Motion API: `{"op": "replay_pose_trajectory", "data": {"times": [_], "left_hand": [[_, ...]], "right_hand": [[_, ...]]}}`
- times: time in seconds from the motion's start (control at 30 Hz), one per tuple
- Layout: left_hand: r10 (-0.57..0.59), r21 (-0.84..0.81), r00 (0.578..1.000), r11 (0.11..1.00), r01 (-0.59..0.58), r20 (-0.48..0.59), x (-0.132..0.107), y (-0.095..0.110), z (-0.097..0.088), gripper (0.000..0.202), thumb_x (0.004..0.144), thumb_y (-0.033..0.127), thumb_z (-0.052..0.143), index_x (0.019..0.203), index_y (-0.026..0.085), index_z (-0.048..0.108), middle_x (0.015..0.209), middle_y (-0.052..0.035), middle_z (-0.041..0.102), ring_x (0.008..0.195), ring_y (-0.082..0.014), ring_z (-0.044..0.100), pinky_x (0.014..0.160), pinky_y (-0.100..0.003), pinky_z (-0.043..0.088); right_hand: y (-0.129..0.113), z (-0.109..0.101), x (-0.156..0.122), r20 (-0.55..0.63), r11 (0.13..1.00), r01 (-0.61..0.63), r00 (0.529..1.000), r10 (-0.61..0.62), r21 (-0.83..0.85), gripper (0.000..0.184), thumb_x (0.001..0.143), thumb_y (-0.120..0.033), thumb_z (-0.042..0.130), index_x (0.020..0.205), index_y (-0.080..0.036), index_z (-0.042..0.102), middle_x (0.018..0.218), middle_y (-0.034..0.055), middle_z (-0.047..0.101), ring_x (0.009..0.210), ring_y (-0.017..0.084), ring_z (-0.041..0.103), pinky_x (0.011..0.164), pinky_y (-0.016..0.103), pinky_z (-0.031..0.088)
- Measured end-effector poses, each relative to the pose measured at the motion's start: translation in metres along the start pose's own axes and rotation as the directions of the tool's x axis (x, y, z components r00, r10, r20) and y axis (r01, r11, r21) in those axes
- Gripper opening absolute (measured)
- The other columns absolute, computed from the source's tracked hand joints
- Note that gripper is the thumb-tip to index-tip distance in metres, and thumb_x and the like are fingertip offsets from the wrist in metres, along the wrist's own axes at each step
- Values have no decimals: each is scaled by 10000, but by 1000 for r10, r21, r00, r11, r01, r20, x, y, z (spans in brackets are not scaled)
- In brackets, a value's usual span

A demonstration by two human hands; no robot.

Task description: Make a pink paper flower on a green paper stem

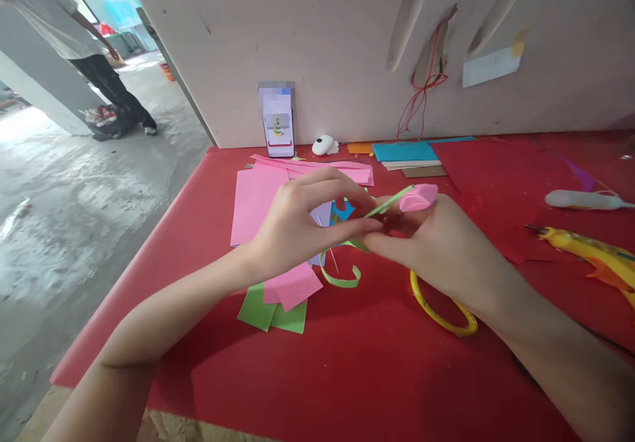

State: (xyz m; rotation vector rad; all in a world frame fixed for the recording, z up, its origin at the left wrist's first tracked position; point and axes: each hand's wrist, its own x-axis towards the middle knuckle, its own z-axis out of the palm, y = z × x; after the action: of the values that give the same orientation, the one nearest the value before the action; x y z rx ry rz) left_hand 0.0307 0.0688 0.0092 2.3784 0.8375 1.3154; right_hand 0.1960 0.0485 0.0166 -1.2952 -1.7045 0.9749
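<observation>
Both hands meet above the middle of the red table. My left hand pinches a narrow green paper strip, whose loose end curls down below the fingers. In my right hand is a small pink paper flower on a green stem, with the bud sticking out above the palm. The strip runs along the stem between the two hands; the fingertips hide where they join. Under the hands lie pink paper squares and green paper squares. A yellow ring-shaped handle shows beneath my right wrist.
A phone leans on the wall beside a small white object. Pink sheets and blue paper lie at the back. On the right are a yellow glue gun and a white bottle. A person stands at far left.
</observation>
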Motion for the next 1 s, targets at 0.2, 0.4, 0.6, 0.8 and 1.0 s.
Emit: {"op": "replay_pose_trajectory", "data": {"times": [0.2, 0.4, 0.6, 0.8, 1.0], "left_hand": [[-117, -78, 992, 991, 112, -56, 1, 3, 1, 51, 747, 162, 724, 713, 173, 688, 715, 16, 699, 665, -81, 638, 624, -209, 541], [-365, -322, 931, 882, 344, -5, 6, 0, -6, 84, 812, 191, 660, 729, 187, 671, 743, 19, 729, 704, -112, 703, 621, -233, 592], [-437, -602, 891, 681, 418, 124, 5, -3, -2, 23, 818, 175, 647, 829, 186, 632, 752, 41, 693, 559, -76, 669, 485, -185, 565], [-494, -721, 838, 491, 490, 232, 2, 10, 2, 118, 795, 253, 689, 825, 174, 606, 675, 51, 675, 449, -64, 624, 396, -153, 494], [-501, -724, 832, 480, 496, 237, -2, 18, 2, 137, 791, 281, 697, 839, 177, 620, 759, 7, 742, 631, -169, 734, 463, -197, 558]], "right_hand": [[1, -1, 1, 12, 1000, -7, 1000, 7, -27, 87, 658, -304, 677, 586, -259, 692, 553, -23, 622, 548, 141, 533, 479, 270, 380], [0, -11, -1, 34, 991, 120, 992, -118, -59, 80, 721, -317, 678, 740, -296, 753, 729, -17, 722, 634, 149, 604, 535, 286, 443], [-1, -24, 0, 36, 948, 284, 959, -282, -143, 108, 791, -324, 632, 754, -320, 733, 776, -45, 710, 697, 142, 615, 592, 283, 447], [-1, -24, 0, -20, 946, 325, 945, -325, 0, 90, 833, -310, 634, 758, -278, 671, 724, -80, 657, 656, 66, 576, 570, 184, 451], [-1, -19, -1, -83, 952, 282, 958, -273, 120, 80, 800, -255, 679, 723, -274, 672, 713, -110, 658, 688, 18, 605, 619, 96, 480]]}}
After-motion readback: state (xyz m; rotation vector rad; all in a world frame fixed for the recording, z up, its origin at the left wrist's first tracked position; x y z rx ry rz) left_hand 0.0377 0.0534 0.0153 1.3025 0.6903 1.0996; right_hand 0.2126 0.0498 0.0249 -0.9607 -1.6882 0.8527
